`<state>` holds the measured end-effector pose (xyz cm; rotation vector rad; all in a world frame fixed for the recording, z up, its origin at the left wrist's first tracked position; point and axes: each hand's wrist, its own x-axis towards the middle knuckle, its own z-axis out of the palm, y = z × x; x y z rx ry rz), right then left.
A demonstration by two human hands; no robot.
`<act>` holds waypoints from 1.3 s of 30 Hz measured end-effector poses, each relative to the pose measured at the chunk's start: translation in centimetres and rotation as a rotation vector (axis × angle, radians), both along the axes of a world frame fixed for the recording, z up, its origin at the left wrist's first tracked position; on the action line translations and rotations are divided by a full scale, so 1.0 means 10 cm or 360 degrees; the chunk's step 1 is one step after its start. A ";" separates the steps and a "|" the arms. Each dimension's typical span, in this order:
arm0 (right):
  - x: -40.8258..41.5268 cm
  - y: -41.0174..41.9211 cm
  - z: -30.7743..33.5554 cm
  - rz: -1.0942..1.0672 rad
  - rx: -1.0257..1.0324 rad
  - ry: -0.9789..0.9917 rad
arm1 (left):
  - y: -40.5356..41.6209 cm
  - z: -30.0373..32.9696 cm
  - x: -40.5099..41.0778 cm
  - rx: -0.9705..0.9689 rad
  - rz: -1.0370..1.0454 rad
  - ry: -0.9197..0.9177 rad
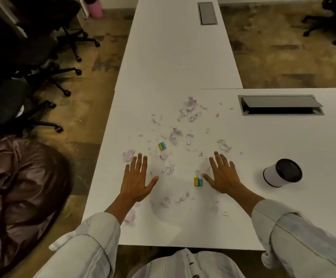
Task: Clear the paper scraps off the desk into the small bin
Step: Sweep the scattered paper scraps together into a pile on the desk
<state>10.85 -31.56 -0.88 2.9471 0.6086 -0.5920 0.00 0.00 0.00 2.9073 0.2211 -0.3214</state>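
desk point(183, 63) white, near edge cut off by sleeves | small bin point(282, 173) tipped on its side, right of right hand point(222, 176) | left hand point(137, 180) and right hand flat, fingers spread, empty | paper scraps point(175, 135) strewn between and beyond hands, some under left forearm, faint

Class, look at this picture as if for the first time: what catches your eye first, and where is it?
Two open hands, the left hand and right hand, lie flat on the white desk amid scattered paper scraps. Two yellow-and-blue blocks stand out among them, and the small bin sits to the right.
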 end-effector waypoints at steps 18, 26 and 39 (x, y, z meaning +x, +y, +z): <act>-0.27 -0.44 -0.31 -0.0202 0.0025 0.0054 | 0.21 -0.39 -0.90 0.0174 0.0199 0.0551; -0.37 -0.32 -0.36 -0.0515 0.0343 0.0062 | 0.11 -0.51 -0.99 -0.0032 0.0369 0.0474; -0.64 0.63 -0.18 -0.2377 0.2415 0.1742 | -0.65 -0.05 -0.30 -0.1169 0.0473 -0.0443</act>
